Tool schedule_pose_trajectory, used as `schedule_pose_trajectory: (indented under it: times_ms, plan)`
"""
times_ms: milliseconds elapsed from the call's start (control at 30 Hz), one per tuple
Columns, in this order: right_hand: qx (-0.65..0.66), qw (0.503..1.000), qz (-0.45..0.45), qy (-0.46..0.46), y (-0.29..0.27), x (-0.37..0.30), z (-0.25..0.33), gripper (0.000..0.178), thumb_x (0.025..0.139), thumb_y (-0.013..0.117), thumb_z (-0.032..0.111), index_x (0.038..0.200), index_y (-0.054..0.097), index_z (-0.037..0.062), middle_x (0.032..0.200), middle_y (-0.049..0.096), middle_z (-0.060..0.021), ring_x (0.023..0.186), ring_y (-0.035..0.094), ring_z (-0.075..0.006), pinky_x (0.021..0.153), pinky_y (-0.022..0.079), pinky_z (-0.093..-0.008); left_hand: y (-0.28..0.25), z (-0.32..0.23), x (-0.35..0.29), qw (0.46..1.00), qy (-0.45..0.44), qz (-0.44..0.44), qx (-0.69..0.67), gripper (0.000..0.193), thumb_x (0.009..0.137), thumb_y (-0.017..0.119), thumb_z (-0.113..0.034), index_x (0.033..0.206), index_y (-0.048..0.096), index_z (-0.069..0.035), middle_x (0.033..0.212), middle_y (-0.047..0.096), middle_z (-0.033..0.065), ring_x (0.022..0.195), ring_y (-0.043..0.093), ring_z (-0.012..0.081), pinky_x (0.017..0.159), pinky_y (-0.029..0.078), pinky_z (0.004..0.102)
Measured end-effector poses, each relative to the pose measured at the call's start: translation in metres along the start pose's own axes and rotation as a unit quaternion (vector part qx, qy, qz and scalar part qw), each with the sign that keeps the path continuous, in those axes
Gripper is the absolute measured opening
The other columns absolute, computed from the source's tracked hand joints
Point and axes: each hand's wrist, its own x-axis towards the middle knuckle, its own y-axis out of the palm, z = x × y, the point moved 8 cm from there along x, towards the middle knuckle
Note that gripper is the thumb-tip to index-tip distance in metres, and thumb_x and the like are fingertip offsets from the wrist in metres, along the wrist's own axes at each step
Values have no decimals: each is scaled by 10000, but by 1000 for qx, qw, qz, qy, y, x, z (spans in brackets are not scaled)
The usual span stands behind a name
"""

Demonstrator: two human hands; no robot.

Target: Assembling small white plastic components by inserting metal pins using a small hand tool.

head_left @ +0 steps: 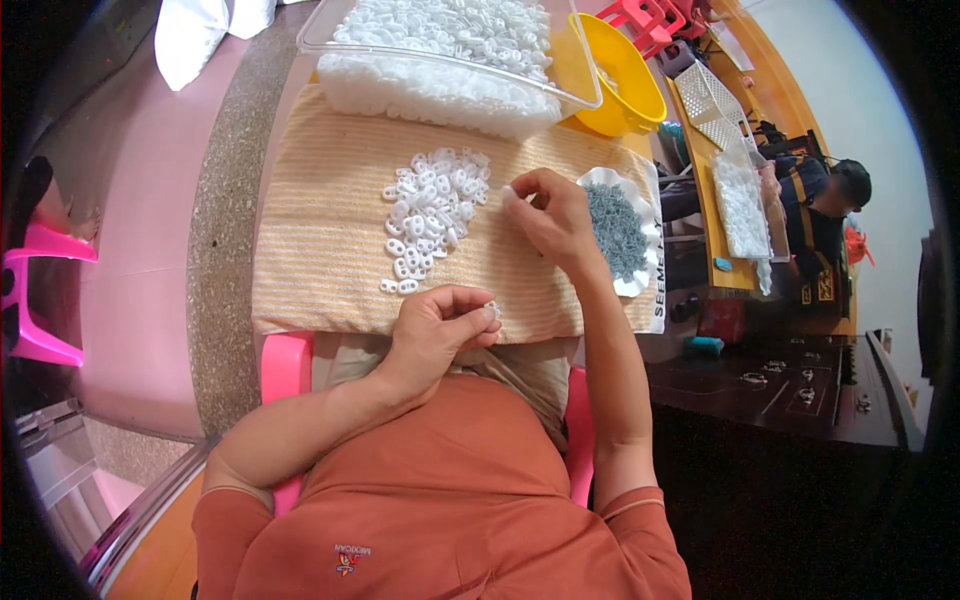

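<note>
My left hand (445, 325) is closed near the front edge of the towel, thumb and forefinger pinching a small white plastic piece (493, 308). Farther off and to the right, my right hand (552, 215) is closed in a pinch above the towel; a pale bit shows at its fingertips, too small to name. Just left of it lies a loose pile of white oval plastic pieces with holes (432, 212). On its other side stands a white scalloped dish (632, 288) full of small grey screw-like parts (615, 232).
A striped tan towel (320, 220) covers the work surface. Behind the pile stands a clear bin (450, 75) heaped with white pieces, beside a yellow basin (640, 100). At right, a person (825, 200) sits by another table with a white-filled tray (740, 205). Pink stool (45, 300) at left.
</note>
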Motion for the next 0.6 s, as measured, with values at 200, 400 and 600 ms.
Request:
schedule_pose_trajectory:
  times_ms: [200, 400, 600]
  plan:
    - [233, 971, 3, 46, -6, -43, 1, 254, 855, 657, 89, 1070, 625, -43, 752, 602, -19, 583, 538, -63, 494, 449, -210, 1, -1, -1, 1000, 4, -2, -5, 169, 880, 640, -55, 1037, 611, 1, 870, 651, 64, 769, 638, 118, 706, 562, 248]
    - [335, 940, 27, 58, -4, -71, -6, 207, 878, 656, 92, 1039, 631, -35, 751, 599, -25, 614, 558, -79, 534, 483, -222, 2, -2, -2, 1000, 0, -9, 0, 178, 877, 646, -56, 1034, 614, 20, 859, 648, 57, 742, 629, 99, 685, 543, 223]
    - [397, 915, 26, 61, -2, -79, -11, 127, 882, 650, 84, 955, 618, -14, 759, 615, -42, 651, 584, -96, 603, 542, -255, 1, -1, -1, 1000, 0, -9, -2, 175, 875, 654, -65, 1025, 615, 16, 850, 648, 54, 738, 628, 97, 683, 542, 222]
